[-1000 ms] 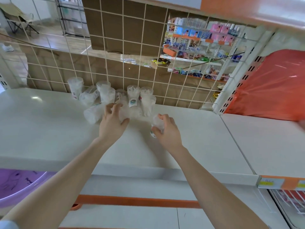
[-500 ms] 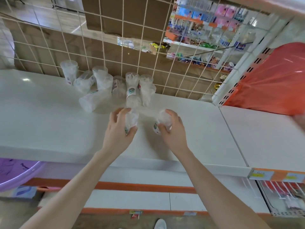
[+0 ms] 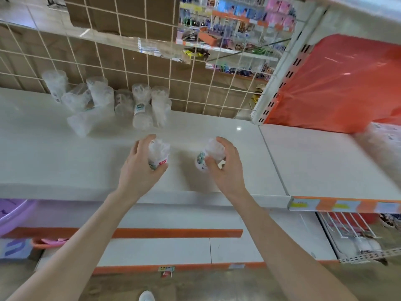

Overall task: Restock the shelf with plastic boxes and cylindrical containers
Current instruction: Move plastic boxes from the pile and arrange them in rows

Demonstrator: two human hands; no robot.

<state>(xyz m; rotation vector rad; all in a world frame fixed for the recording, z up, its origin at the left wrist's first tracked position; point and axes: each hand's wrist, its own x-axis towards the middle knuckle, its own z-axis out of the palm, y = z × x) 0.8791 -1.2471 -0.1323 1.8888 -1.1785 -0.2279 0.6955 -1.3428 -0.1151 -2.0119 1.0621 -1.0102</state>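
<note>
Holding one clear container in each grip, we're over the front half of the shelf (image 3: 43,153). Left grip (image 3: 141,170) is curled round the left container (image 3: 159,152); a red label shows low on it. Right grip (image 3: 227,170) is curled round the right container (image 3: 208,157), which tilts left with its label toward us. We can't tell if either base touches the shelf. Both are well apart from the back cluster (image 3: 121,103), which stands along the rear edge against the wire grid (image 3: 108,51). One in that cluster lies on its side and a few lean.

We judge these light, thin-walled, slick plastic, so they'd tip easily and dent if squeezed. Something crinkled sits inside; we can't tell what. Best hold: round the mid-body, gentle pressure, set down base-flat.

Likely next step: slide them rearward beside the cluster, upright. Risk: knocking the leaning ones over. Red bag (image 3: 336,83) fills the next bay to the right.
</note>
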